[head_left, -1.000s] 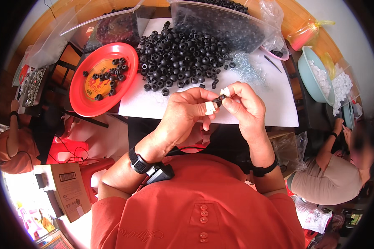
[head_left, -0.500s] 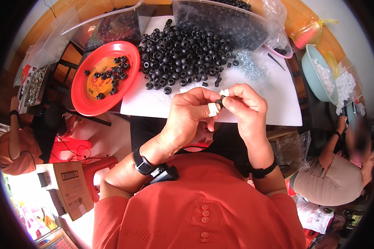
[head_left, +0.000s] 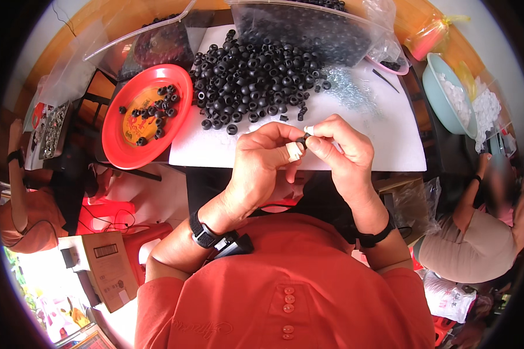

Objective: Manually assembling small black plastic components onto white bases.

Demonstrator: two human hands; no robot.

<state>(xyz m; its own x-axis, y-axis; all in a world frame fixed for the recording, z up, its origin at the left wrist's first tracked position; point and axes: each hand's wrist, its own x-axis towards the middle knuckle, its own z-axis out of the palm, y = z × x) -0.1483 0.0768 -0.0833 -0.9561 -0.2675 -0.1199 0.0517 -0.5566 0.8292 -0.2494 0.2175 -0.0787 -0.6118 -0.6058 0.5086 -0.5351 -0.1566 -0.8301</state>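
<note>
Above the near edge of the white board (head_left: 384, 139), my left hand (head_left: 266, 154) pinches a small black round part (head_left: 303, 139) between thumb and forefinger. My right hand (head_left: 344, 150) closes on the same part from the other side, its thumb and forefinger at the tip. White tape wraps some of my fingertips. What else the fingers may hold is too small to tell. Just beyond my hands lies a big heap of black hollow beads (head_left: 256, 81). Beside it are small clear pieces (head_left: 350, 87) in a scattered pile.
A red plate (head_left: 113, 139) with several black beads stands at left. Clear plastic bins (head_left: 303, 35) hold more beads behind the heap. A thin dark stick (head_left: 385, 80) lies at right, near a pale green basin (head_left: 439, 93) of white pieces. Co-workers sit on both sides.
My hands stay together on the black part, with only small finger shifts. The right forefinger has drawn slightly off to the left. The whole view has tilted a little.
</note>
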